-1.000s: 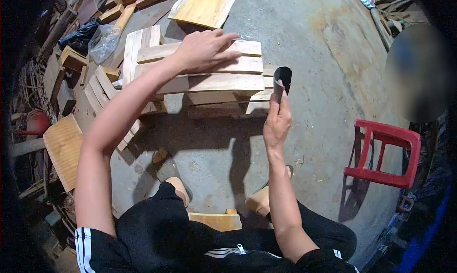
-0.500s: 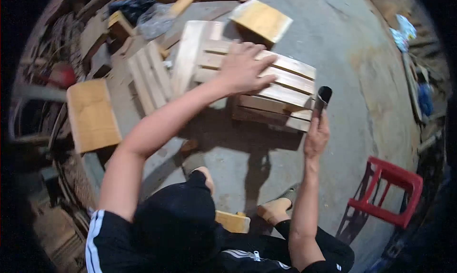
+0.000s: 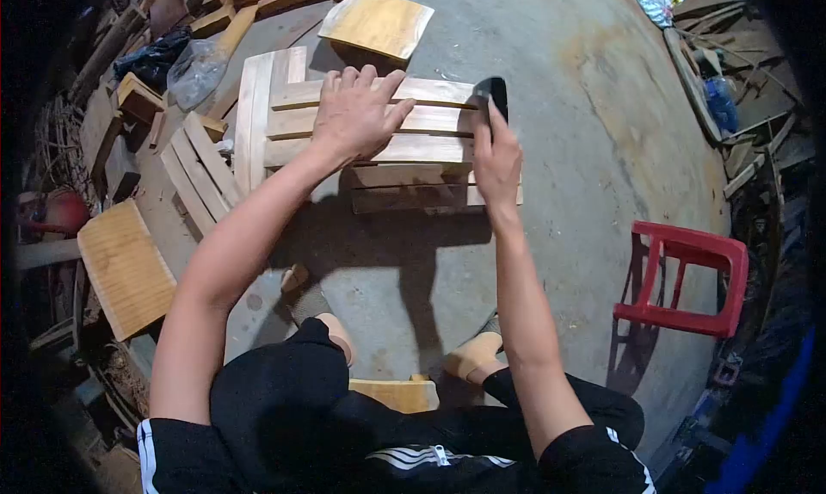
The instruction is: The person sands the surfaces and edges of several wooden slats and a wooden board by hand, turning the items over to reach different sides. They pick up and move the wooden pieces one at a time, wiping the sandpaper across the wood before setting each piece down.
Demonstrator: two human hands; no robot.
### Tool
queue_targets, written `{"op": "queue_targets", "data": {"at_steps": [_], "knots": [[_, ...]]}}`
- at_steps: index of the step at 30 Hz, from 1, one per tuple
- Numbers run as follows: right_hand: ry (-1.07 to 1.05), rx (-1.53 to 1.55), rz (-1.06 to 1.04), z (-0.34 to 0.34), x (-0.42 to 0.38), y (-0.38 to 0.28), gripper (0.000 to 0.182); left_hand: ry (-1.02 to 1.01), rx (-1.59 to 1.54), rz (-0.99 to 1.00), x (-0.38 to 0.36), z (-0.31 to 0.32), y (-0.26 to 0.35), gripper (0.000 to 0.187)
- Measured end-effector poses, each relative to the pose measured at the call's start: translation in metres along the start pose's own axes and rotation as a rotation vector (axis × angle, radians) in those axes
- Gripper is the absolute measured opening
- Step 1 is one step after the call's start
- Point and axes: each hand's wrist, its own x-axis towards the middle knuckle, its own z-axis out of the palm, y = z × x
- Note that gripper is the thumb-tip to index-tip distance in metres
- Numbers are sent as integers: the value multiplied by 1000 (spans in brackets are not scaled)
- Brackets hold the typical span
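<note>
My left hand (image 3: 354, 122) lies with fingers spread on top of a slatted wooden piece (image 3: 439, 120) made of pale parallel strips. My right hand (image 3: 497, 164) grips a dark curled sheet (image 3: 496, 89), which looks like sandpaper, at the right end of the slats. The sheet's lower part is hidden by my fingers. Below the top slats, a shaded slatted side (image 3: 404, 200) of wood shows. Pale boards (image 3: 255, 120) stand at the left end of the strips.
A yellowish wooden block (image 3: 377, 22) sits beyond the slats. Another slatted piece (image 3: 196, 171) and a yellowish board (image 3: 127, 270) are on the left. A red plastic stool (image 3: 731, 289) lies on the right, and wood scraps and plastic bags (image 3: 196, 74) fill the far left.
My right hand has brought the dark sheet up against the slats' right end. My left hand stays spread on top. The whole view has shifted, moving the scene leftward.
</note>
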Motion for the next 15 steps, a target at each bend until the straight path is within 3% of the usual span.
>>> {"op": "queue_targets", "data": {"at_steps": [3,10,13,14,15], "knots": [[-47,56,99,4,17,-6,43,-36,18,-18,0,-7,0,49],[32,-102,-178,-8,-50,-7,43,-27,6,-27,2,-5,3,50],[-14,-114,-149,-2,-8,-4,41,51,-4,-17,1,2,-1,51],[11,-125,-255,6,16,9,39,120,-72,-6,0,11,-5,51],[-89,-78,-147,10,35,17,38,141,-64,-16,-1,6,-3,50]]}}
